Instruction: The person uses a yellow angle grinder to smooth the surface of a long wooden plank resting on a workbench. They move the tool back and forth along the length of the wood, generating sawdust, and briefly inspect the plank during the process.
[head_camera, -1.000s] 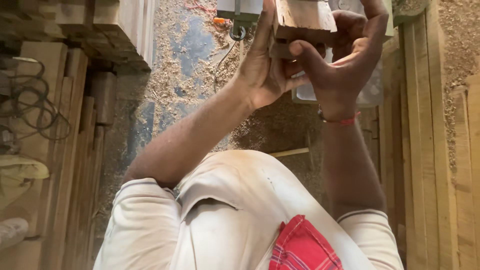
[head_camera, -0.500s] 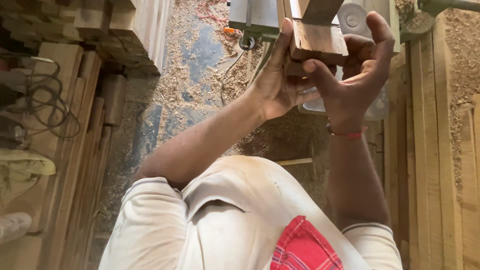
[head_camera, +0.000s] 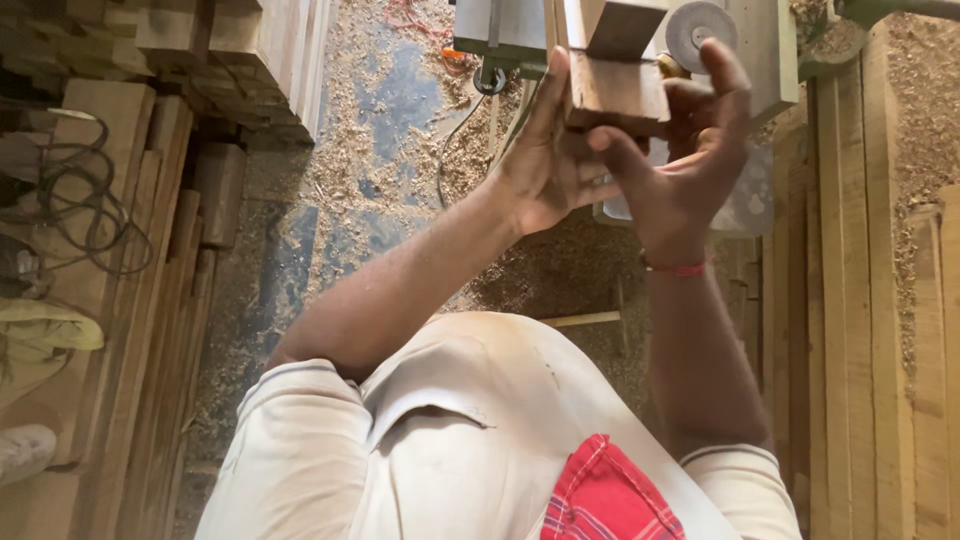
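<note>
Looking down from the head camera, both hands are raised in front of the chest around a dark wooden block. The left hand lies against the block's left side, fingers straight and close together, pointing up along the wood, thumb tucked toward the block's underside. The right hand cups it from the right: the thumb presses the lower front edge, and the curled fingers wrap over the far right side, so the block is clamped between the two hands. A red thread bracelet circles the right wrist.

Just behind the block stands a grey-green machine with a round abrasive disc near the right fingertips; whether the wood touches the disc cannot be told. A pale plastic container sits below the machine, behind the right hand.

The floor is strewn with sawdust. Stacked planks fill the upper left, with a coil of dark cable on boards beside them, and long pale boards run down the right edge. A red checked cloth lies over the pale shirt at the bottom
</note>
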